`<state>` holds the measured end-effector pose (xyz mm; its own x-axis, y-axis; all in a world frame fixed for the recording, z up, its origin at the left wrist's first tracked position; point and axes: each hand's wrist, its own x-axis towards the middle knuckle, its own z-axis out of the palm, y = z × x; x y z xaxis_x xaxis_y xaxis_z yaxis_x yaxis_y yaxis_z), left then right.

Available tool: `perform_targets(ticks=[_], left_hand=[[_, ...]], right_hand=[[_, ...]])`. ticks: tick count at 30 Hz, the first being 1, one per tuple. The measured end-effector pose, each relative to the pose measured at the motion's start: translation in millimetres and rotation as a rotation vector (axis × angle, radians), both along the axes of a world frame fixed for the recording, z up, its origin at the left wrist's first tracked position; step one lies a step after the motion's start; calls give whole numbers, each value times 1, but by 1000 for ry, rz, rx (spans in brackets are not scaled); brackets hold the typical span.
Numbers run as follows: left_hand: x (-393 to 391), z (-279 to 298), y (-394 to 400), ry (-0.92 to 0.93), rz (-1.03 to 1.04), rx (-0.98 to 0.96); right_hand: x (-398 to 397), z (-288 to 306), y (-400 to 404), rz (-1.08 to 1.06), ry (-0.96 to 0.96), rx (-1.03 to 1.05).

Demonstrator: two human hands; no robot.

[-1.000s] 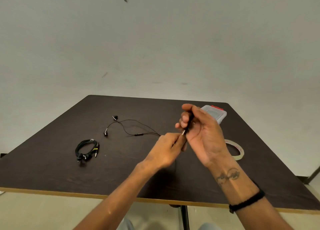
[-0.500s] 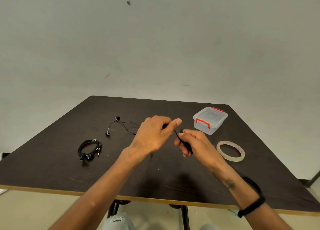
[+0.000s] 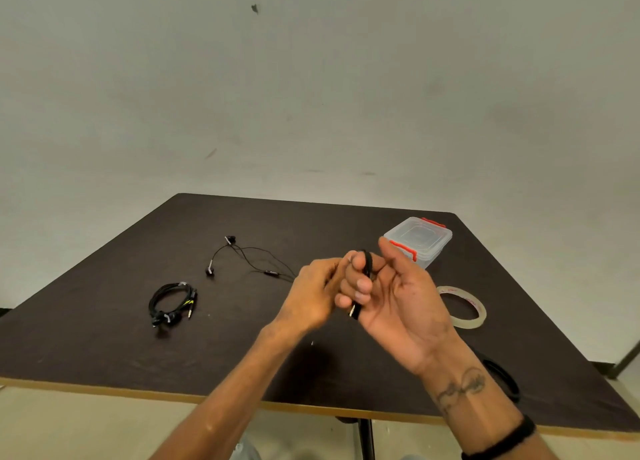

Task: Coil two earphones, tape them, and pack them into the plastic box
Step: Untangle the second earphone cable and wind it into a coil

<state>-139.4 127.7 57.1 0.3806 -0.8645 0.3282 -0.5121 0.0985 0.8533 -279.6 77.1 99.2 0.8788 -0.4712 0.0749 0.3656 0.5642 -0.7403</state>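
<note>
Fingers [image 3: 360, 283] of the right hand [image 3: 398, 300] curl round black turns of the earphone cable [image 3: 367, 263], palm now turned up toward the camera, the metal plug [image 3: 353, 311] poking out below the little finger. Half a second ago this hand was palm down and lower; it has rolled over, which suggests another loop has just gone on. At its nine o'clock the left hand [image 3: 317, 293] pinches the free run of the same cable, having dropped from above the right hand to beside it. That run trails off toward ten o'clock, where the earbuds [image 3: 209, 270] lie loose on the table [image 3: 104, 338]; they sit about where they did, so a good length looks left to wind. Farther out at nine o'clock lies the first earphone bundle [image 3: 171, 302], already coiled. The tape roll [image 3: 465, 309] sits at three o'clock, the lidded plastic box [image 3: 420, 239] at one o'clock, both untouched.
</note>
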Motion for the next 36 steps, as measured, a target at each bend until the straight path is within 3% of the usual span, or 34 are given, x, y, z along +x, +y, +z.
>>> perform_targets(ticks=[8, 14, 19, 24, 29, 32, 36], left_hand=[[-23, -7, 2, -137, 4, 106], [-19, 14, 18, -559, 36, 132], [-5, 45, 19, -625, 57, 96], [10, 62, 2, -758, 150, 43], [27, 73, -10, -710, 173, -35], [29, 70, -15, -603, 139, -38], [26, 56, -22, -259, 10, -39]], right_hand=[[9, 19, -17, -273, -87, -94], [12, -8, -37, -537, 222, -579], [5, -32, -39, -389, 363, -760], [-2, -33, -28, -83, 324, -643], [-15, -28, -20, 145, 268, -505], [-19, -19, -15, 283, 140, -364], [-21, -5, -11, 385, -87, -116]])
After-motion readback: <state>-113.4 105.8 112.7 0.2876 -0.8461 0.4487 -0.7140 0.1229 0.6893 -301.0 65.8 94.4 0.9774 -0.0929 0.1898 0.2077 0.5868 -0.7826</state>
